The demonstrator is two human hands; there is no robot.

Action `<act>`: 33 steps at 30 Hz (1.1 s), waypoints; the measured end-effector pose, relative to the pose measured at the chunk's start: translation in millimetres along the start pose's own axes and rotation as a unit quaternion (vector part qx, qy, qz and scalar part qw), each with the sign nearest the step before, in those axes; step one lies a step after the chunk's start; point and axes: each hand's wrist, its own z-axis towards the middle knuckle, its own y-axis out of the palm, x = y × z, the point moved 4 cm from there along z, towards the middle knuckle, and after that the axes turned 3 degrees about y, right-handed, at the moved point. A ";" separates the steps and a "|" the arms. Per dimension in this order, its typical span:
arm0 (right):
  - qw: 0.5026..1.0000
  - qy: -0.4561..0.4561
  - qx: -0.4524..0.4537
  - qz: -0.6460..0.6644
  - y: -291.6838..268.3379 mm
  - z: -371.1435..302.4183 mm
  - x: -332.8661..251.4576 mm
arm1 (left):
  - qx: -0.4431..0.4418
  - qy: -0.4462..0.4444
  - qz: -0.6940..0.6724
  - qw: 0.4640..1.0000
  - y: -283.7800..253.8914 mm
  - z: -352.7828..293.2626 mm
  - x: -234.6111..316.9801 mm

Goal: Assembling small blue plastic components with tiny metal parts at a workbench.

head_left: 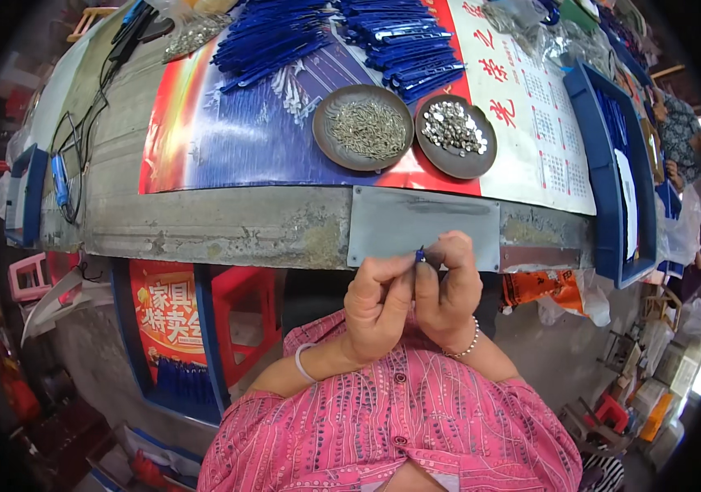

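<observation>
My left hand (376, 307) and my right hand (450, 291) meet just in front of the table edge, fingertips pinched together. Between them shows the end of a small dark blue piece (420, 256); the rest of it is hidden by my fingers, and its kind cannot be made out. Beyond my hands lies a grey metal plate (424, 225) at the table's edge. Farther back, one round dark dish (322, 146) holds many thin metal pins, and another dish (469, 170) holds small shiny round metal pieces. Two piles of slim blue strips, a left pile (272, 41) and a right pile (408, 41), lie behind the dishes.
A printed poster (244, 164) covers much of the worn table (219, 221). A long blue tray (641, 205) stands at the right, a smaller one (32, 197) at the left. A blue-handled tool (60, 180) with a black cord lies left. Below are a red stool (244, 320) and another blue tray (133, 328).
</observation>
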 end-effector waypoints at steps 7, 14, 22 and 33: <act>0.997 0.020 0.032 -0.070 0.5 -4.4 -8.5 | -0.024 0.024 0.045 0.998 3.2 1.0 -1.0; 0.945 0.251 -0.083 0.192 -4.1 -1.6 16.1 | -0.022 -0.028 -0.028 0.999 7.5 4.6 -3.6; 0.997 -0.006 -0.019 -0.075 2.1 -2.9 2.4 | -0.024 -0.011 0.019 0.999 3.9 3.4 -4.8; 0.978 0.147 -0.079 0.128 -2.2 -7.4 9.2 | 0.024 -0.017 -0.009 1.000 0.9 -4.9 -6.8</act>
